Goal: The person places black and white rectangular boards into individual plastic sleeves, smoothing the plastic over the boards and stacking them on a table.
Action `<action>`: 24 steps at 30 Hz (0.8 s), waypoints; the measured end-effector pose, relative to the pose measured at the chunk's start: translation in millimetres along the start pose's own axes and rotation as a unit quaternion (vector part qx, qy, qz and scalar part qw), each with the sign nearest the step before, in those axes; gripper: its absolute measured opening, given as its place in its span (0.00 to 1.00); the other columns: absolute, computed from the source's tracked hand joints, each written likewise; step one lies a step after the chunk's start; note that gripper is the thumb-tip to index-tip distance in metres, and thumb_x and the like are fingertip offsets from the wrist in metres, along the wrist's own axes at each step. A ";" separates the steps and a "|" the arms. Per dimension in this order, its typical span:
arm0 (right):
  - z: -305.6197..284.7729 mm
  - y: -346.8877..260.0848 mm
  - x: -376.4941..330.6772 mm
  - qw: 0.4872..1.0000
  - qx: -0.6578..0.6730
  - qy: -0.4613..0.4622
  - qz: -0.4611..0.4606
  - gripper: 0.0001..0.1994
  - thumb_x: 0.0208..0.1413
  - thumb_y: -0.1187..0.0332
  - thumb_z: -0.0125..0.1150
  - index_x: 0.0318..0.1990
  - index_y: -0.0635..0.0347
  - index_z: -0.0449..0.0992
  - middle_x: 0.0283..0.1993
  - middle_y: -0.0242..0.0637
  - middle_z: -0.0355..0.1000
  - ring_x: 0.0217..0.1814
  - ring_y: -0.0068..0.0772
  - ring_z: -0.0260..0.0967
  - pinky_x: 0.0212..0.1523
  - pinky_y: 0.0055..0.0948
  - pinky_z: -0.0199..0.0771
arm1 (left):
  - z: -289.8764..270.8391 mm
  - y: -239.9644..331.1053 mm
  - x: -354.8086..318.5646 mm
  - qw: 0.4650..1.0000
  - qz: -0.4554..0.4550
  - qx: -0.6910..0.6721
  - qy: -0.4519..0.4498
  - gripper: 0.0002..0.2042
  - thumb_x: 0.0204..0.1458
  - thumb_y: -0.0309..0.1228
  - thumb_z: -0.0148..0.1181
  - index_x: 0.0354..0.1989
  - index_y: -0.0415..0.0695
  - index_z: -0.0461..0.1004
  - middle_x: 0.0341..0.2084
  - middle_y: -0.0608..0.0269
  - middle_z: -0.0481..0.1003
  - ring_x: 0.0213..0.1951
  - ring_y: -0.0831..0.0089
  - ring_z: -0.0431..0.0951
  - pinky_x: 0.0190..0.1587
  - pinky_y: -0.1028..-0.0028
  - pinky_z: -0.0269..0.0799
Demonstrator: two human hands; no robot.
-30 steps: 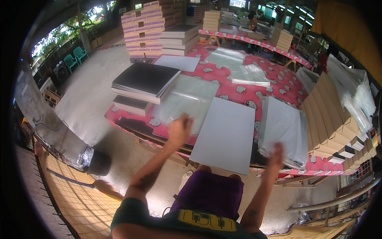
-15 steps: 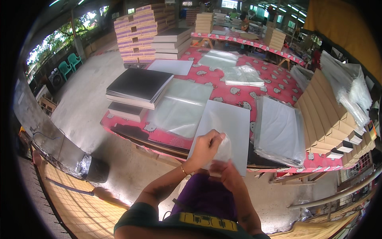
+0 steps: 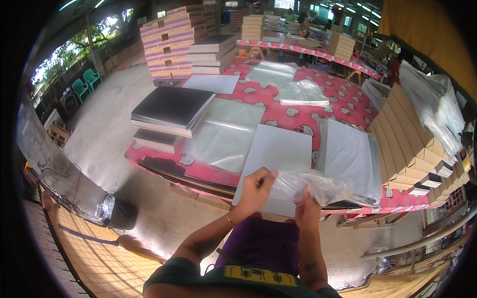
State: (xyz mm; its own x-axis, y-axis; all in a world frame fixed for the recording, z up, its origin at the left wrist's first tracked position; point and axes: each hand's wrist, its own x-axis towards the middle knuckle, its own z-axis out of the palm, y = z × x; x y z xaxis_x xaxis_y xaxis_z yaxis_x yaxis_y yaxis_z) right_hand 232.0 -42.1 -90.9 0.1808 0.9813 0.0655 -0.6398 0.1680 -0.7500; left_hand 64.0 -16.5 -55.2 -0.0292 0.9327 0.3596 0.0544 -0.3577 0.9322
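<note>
Between my hands a clear plastic bag is stretched and crumpled, its bulk bunching to the right. My left hand pinches its left edge between thumb and fingers. Closed round its lower side is my right hand. Beneath them a smooth white sheet or board lies at the table's near edge. To its left is a pile of clear plastic bags. On its right sits a stack of white sheets in clear plastic, partly covered by the held bag.
Black-topped stacks of boards stand at the left of the pink patterned table. A leaning row of brown cartons with plastic bags on top borders the right. Tall cartons rise behind. A black bin stands on the floor.
My right hand has moved right, away from my left, drawing the plastic bag out sideways. Before, the bag hung bunched between both hands over the white sheet.
</note>
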 end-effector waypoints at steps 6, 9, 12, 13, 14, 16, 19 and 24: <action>22.7 -29.8 -6.7 0.996 -0.036 -0.068 -0.045 0.24 0.55 0.75 0.58 0.58 0.63 0.60 0.51 0.40 0.68 0.50 0.31 0.69 0.51 0.33 0.72 | 8.3 24.9 4.8 0.972 0.150 0.149 0.097 0.08 0.53 0.29 0.60 0.37 0.38 0.72 0.19 0.67 0.67 0.24 0.79 0.67 0.30 0.79 0.64; 35.5 -40.8 -18.8 0.976 -0.149 -0.150 -0.053 0.25 0.54 0.76 0.60 0.59 0.65 0.60 0.49 0.39 0.70 0.48 0.28 0.70 0.50 0.30 0.71 | 9.5 46.3 -4.9 0.951 0.258 0.171 0.023 0.11 0.50 0.26 0.62 0.41 0.37 0.73 0.26 0.58 0.72 0.29 0.71 0.74 0.34 0.76 0.69; 26.8 -32.1 -18.4 0.971 -0.165 -0.172 -0.019 0.21 0.53 0.77 0.60 0.55 0.66 0.64 0.46 0.38 0.72 0.47 0.26 0.70 0.49 0.28 0.70 | 7.3 42.4 -9.3 0.977 0.187 0.082 -0.067 0.10 0.50 0.24 0.61 0.40 0.36 0.73 0.29 0.56 0.75 0.32 0.69 0.76 0.35 0.74 0.70; 23.3 -28.5 -18.6 0.973 -0.156 -0.169 -0.002 0.20 0.53 0.77 0.60 0.54 0.67 0.66 0.45 0.38 0.73 0.46 0.26 0.70 0.49 0.27 0.70 | 6.7 39.0 -10.5 0.985 0.148 0.051 -0.079 0.09 0.50 0.24 0.61 0.39 0.36 0.74 0.29 0.56 0.75 0.32 0.69 0.76 0.35 0.74 0.70; 20.8 -26.4 -20.4 0.978 -0.142 -0.150 -0.001 0.18 0.53 0.77 0.60 0.52 0.67 0.68 0.45 0.37 0.73 0.46 0.25 0.70 0.48 0.26 0.70 | 5.6 37.6 -14.1 0.990 0.122 0.029 -0.062 0.06 0.52 0.25 0.60 0.36 0.35 0.74 0.28 0.57 0.75 0.30 0.73 0.75 0.34 0.76 0.69; 33.2 -30.3 -21.4 0.987 -0.114 -0.113 -0.006 0.14 0.54 0.77 0.59 0.49 0.66 0.71 0.44 0.36 0.73 0.45 0.23 0.70 0.47 0.24 0.70 | 5.1 31.6 -14.6 0.993 0.098 0.028 -0.055 0.06 0.54 0.26 0.59 0.34 0.35 0.74 0.26 0.58 0.75 0.29 0.77 0.73 0.33 0.77 0.68; 16.3 -27.0 -23.2 0.989 -0.097 -0.095 -0.050 0.14 0.55 0.75 0.58 0.49 0.64 0.71 0.44 0.34 0.73 0.45 0.21 0.69 0.46 0.23 0.69 | 11.7 27.3 -14.5 0.994 0.090 0.031 -0.051 0.07 0.56 0.27 0.57 0.33 0.34 0.73 0.24 0.60 0.74 0.28 0.82 0.69 0.30 0.79 0.66; 19.3 -26.2 -18.9 0.978 -0.159 -0.131 -0.022 0.15 0.55 0.67 0.60 0.49 0.61 0.72 0.41 0.29 0.72 0.43 0.19 0.67 0.45 0.24 0.68 | 18.1 20.2 -12.3 0.997 0.059 0.046 -0.029 0.06 0.57 0.27 0.54 0.31 0.37 0.73 0.23 0.71 0.70 0.27 0.86 0.64 0.29 0.81 0.61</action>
State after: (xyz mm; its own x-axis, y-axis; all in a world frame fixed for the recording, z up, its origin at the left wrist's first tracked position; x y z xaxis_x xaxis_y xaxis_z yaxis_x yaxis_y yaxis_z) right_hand 230.9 -63.3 -59.8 -0.0221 0.9712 0.2371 -0.3633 0.2131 -0.9070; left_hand 83.5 -34.4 -41.5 0.0402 0.8863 0.4614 0.1458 -0.4621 0.8748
